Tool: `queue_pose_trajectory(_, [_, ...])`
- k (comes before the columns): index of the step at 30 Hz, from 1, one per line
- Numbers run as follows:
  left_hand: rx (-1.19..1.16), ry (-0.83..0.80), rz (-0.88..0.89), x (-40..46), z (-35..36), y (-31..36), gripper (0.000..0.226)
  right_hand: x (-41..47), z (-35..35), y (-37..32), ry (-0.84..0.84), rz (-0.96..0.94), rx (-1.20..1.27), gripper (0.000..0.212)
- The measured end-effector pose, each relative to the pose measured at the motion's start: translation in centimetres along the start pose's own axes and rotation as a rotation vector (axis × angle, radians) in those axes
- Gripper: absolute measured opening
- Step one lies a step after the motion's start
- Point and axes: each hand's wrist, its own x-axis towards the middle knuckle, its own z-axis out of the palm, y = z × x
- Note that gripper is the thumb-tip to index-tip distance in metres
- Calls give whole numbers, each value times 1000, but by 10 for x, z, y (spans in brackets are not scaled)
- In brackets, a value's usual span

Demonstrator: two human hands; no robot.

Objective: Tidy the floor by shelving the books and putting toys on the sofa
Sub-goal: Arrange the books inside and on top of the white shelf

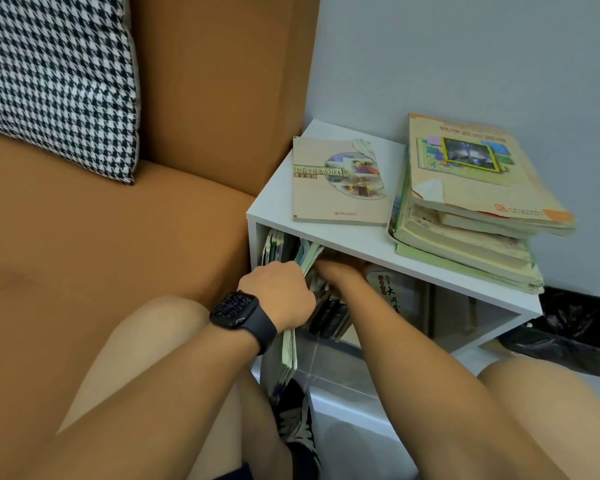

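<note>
Beside an orange fabric sofa (118, 220), the left hand (278, 292) grips upright green-edged paperbacks (289, 351) at the white cube shelf (361, 242), while the right hand (340, 271), grip unclear, reaches just beyond into the compartment.

A home living room: sofa (118, 237), cushion (56, 81), bookshelf (361, 237).

My left hand (278, 292) and right hand (340, 271) fill the left and middle of the white shelf unit's (361, 244) upper opening. Upright books (274, 247) line its left wall; a dark-covered book (395, 296) stands just right of my right hand. The compartment's right portion is open. On top, a single book (336, 181) and a book stack (471, 209) leave only a narrow strip between them. The orange sofa (118, 237) blocks the left side, and a black bin bag (575, 334) crowds the right.
</note>
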Motion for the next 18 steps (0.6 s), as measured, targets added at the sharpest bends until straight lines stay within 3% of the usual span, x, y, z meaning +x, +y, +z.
queue_pose_trajectory(2, [-3,4,-2,2,1,0,23,13,-2,4,19,8,18,55])
queue_pose_trajectory(6, [-33,21,-22,10,1,-3,21,96,3,41,78,112,42,120])
queue_pose_trajectory(7, [-41,19,-25,11,1,-4,20,70,-2,38,80,150,29,123])
queue_pose_trajectory(10, [-53,16,-33,17,0,-7,20,-6,-16,18,68,95,98,89])
queue_pose_trajectory(14, [-38,20,-48,23,-2,-11,19,14,-8,13,55,34,75,105])
queue_pose_trajectory(18, [-4,19,-36,22,1,-9,18,2,0,-12,-29,-54,42,49])
